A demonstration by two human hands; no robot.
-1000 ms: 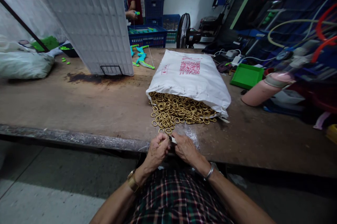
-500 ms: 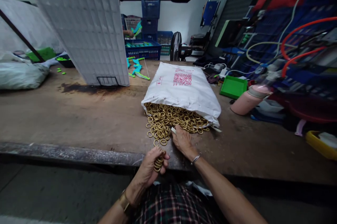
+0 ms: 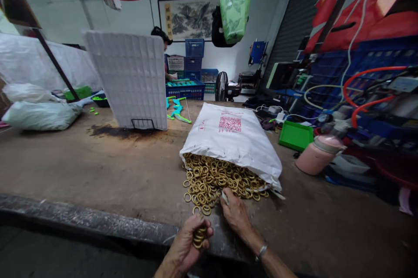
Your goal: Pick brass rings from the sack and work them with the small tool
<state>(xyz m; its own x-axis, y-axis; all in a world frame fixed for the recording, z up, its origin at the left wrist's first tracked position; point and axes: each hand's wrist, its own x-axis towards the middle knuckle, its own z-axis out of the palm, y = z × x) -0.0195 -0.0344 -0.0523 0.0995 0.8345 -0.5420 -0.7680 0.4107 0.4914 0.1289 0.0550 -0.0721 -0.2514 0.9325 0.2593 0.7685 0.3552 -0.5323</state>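
A short stack of golden metal rings [image 3: 198,236], too tightly packed to count, sat in the left hand [image 3: 187,247], whose fingers were curled round it at the near edge of the worn brown wooden table [image 3: 98,169]. Just beside it, the right hand [image 3: 235,213] lay palm-down at the near fringe of the loose heap of golden rings [image 3: 215,178], fingers bent over the rings, with one small pale object [image 3: 224,196] pinched at the fingertips; what that object was could not be told. One thin silver bangle [image 3: 261,252] circled the right wrist. The heap, far too many to count, spilled from the open mouth of one white woven plastic sack [image 3: 231,139] printed in red, lying flat in the middle of the table. To its right stood one pink rounded jug [image 3: 315,158] and one shallow green plastic tray [image 3: 295,135]. To the left, one white gridded panel [image 3: 130,80] leaned upright in a black wire stand, with turquoise toy bows [image 3: 176,108] beside it and two pale filled bags [image 3: 39,110] farther left. Behind the panel another person [image 3: 163,43] stood by stacked blue crates [image 3: 192,65]. One green tote bag [image 3: 235,6] hung overhead.
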